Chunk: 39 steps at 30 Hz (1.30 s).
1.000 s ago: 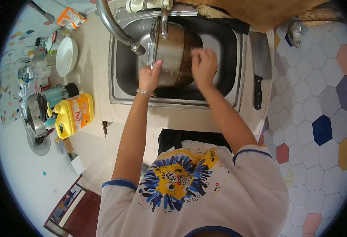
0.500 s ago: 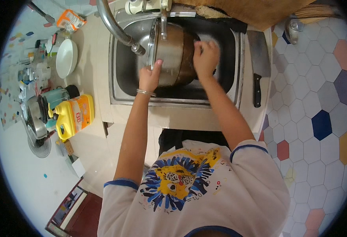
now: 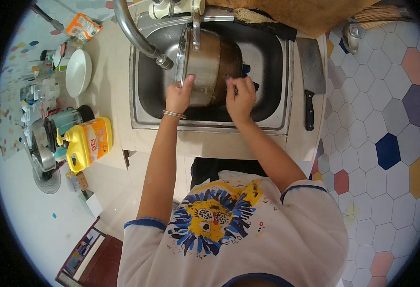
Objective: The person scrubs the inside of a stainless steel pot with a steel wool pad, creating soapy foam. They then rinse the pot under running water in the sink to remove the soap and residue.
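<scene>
A metal pot (image 3: 205,71) lies tipped on its side in the steel sink (image 3: 269,103), its rim toward the left and its browned base toward the right. My left hand (image 3: 179,97) grips the near part of the rim, thumb on the outer wall. At the near right of the browned base, my right hand (image 3: 241,98) is closed with curled fingertips against the metal. Whatever those fingers may hold is hidden. Small dark pieces (image 3: 246,71) show just beyond my right hand, beside the base. The curved faucet (image 3: 163,61) hangs over the sink's left part, left of the pot.
A cleaver (image 3: 310,76) lies on the counter right of the sink. On the left stand a yellow pump jug (image 3: 89,143), a white bowl (image 3: 79,72), an orange packet (image 3: 83,27) and several jars. A wooden board (image 3: 310,14) is behind the sink; a ladle (image 3: 351,37) hangs far right.
My right hand has slid toward me along the pot's base, uncovering the dark pieces beside it. My left hand keeps its grip on the rim.
</scene>
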Each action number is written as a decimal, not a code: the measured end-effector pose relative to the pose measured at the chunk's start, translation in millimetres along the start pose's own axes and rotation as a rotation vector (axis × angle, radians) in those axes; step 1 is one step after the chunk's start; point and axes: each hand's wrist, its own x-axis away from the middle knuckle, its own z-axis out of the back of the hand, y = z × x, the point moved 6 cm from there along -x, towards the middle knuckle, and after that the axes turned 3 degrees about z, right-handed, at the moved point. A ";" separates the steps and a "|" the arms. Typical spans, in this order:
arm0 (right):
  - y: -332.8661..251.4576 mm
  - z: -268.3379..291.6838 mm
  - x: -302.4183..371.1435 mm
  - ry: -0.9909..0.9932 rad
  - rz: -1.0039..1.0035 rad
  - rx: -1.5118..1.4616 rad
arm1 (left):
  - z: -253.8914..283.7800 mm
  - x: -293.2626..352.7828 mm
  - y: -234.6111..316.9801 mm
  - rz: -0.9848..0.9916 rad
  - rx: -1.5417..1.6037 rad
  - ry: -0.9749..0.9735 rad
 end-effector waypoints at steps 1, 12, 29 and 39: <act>10.7 -1.0 -13.0 0.036 -0.034 0.004 | -0.2 0.6 2.0 -0.006 -0.004 0.002; 13.6 0.5 -1.5 0.029 -0.055 -0.006 | -2.2 3.2 5.5 -0.013 0.040 -0.007; -1.8 -7.4 -16.5 0.037 0.032 0.121 | -2.1 0.9 -2.4 0.003 0.014 0.042; 9.3 -27.5 -74.1 -0.020 0.056 0.160 | -5.9 -0.2 -12.8 -0.016 0.004 0.009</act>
